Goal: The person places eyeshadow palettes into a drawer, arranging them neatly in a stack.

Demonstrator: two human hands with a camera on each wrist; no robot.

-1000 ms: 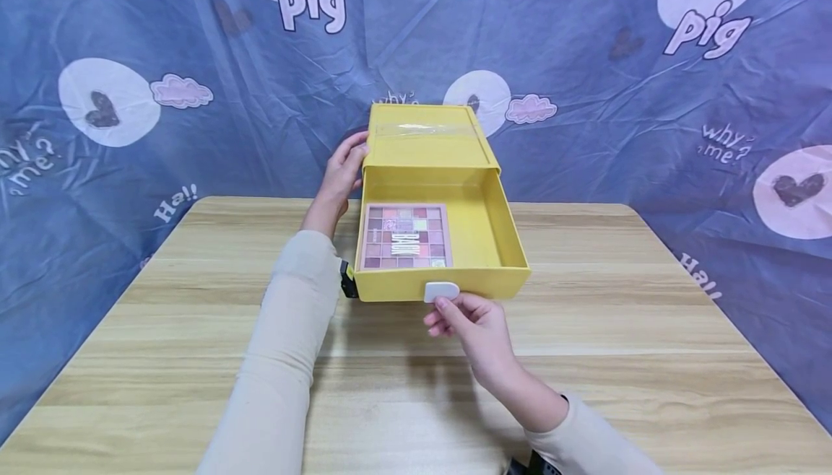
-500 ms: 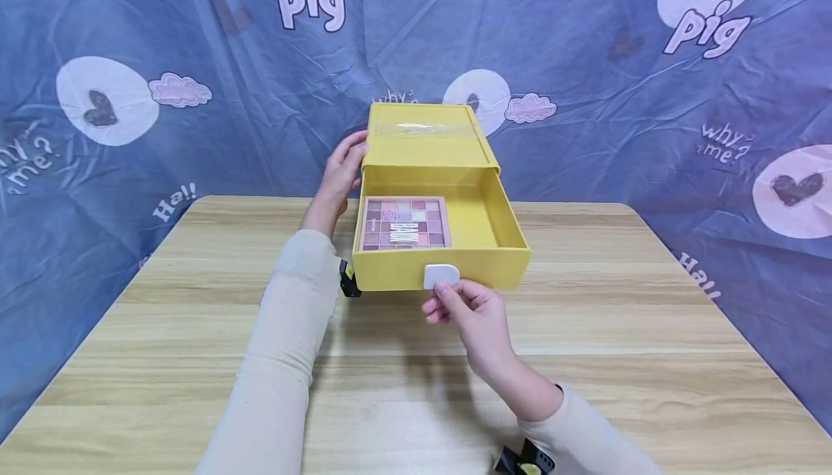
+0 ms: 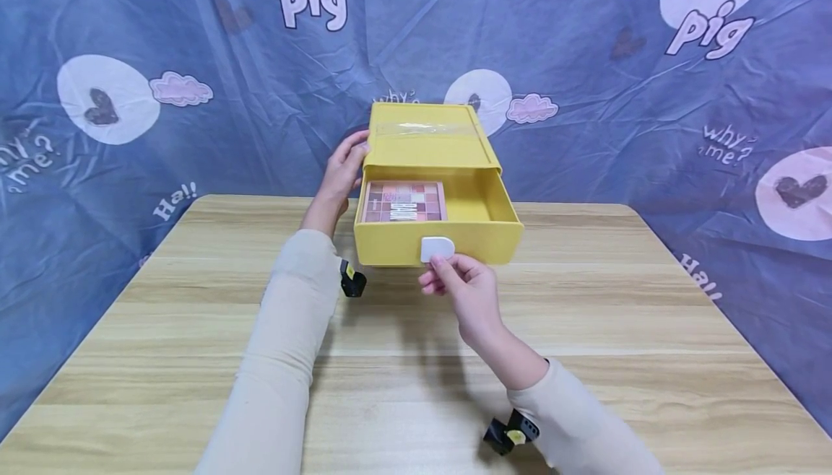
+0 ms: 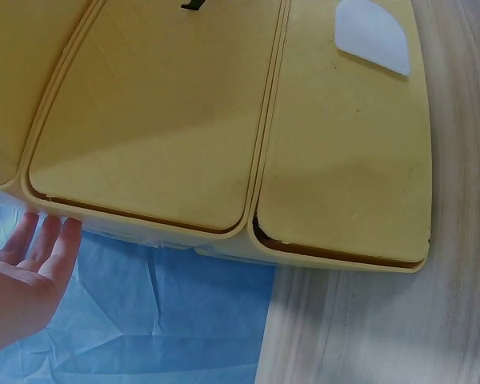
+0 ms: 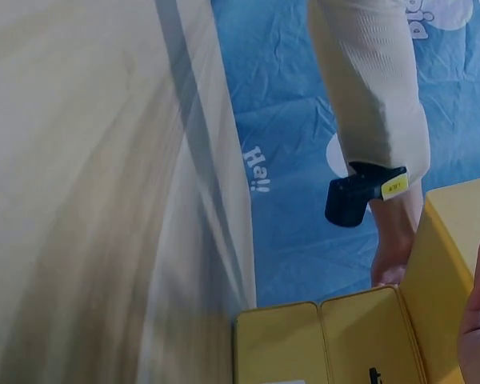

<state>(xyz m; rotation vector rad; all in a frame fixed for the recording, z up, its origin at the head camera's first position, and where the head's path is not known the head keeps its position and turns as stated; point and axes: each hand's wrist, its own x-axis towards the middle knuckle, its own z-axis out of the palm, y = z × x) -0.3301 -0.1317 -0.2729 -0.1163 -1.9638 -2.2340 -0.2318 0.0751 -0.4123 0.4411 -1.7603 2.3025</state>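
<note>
A yellow drawer cabinet (image 3: 429,146) stands at the middle back of the table, with its top drawer (image 3: 383,245) pulled partly out. Inside that drawer, on the left, lies a pink eyeshadow palette (image 3: 403,202) with its colour squares facing up. My right hand (image 3: 476,298) pinches the white handle (image 3: 437,247) on the drawer's front between thumb and fingers. Against the cabinet's left side rests my left hand (image 3: 341,175), fingers extended along it. In the left wrist view, two lower drawers show closed, one with a white tab (image 4: 374,36).
The wooden table (image 3: 195,359) spreads around the cabinet. Behind it hangs a blue printed cloth (image 3: 214,20). A black camera (image 3: 510,433) is strapped at the right wrist and another black camera (image 3: 352,280) at the left. Clear tape (image 3: 422,128) crosses the cabinet's top.
The right hand has pushed the top drawer farther back into the cabinet, carrying the palette toward the opening. The left hand stays in place on the cabinet's side.
</note>
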